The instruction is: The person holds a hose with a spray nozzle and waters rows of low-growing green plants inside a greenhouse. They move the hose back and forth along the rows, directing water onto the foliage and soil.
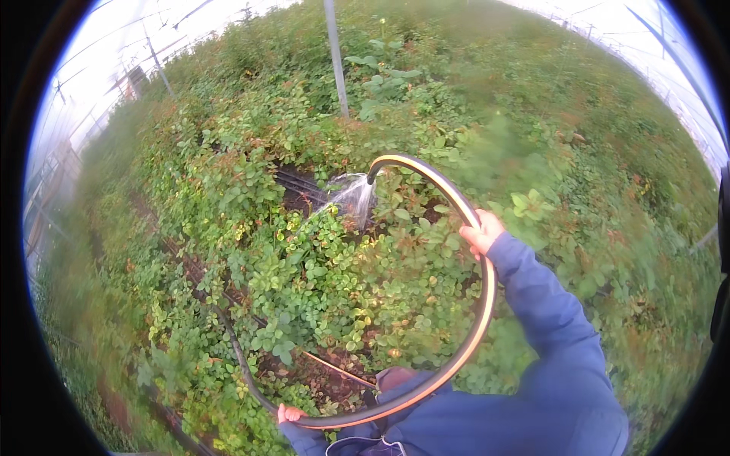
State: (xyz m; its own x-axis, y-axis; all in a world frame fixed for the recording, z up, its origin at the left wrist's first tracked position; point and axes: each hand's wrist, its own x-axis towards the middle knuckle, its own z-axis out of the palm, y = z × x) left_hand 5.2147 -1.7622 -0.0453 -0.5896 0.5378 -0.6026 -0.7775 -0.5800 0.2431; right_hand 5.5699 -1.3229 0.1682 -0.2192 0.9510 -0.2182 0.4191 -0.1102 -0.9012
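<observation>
A black garden hose with an orange-and-pale stripe [485, 304] curves in a wide loop in front of me. My right hand [484, 232] is wrapped round it on the right, at the height of the leaves. Beyond that hand the hose arcs left and its end points down. Water [353, 196] sprays from the end in a fan onto the low leafy plants [327, 251]. Close to my body at the bottom, my left hand [290, 413] grips the same hose, its fingers partly hidden. From there the hose runs up and left among the plants.
Dense leafy bushes surround me under a pale greenhouse cover [99, 61]. A grey metal post [335, 57] stands ahead. Dark pipes [300, 185] lie on soil near the spray. A striped length of hose [338, 368] lies on the ground by my feet.
</observation>
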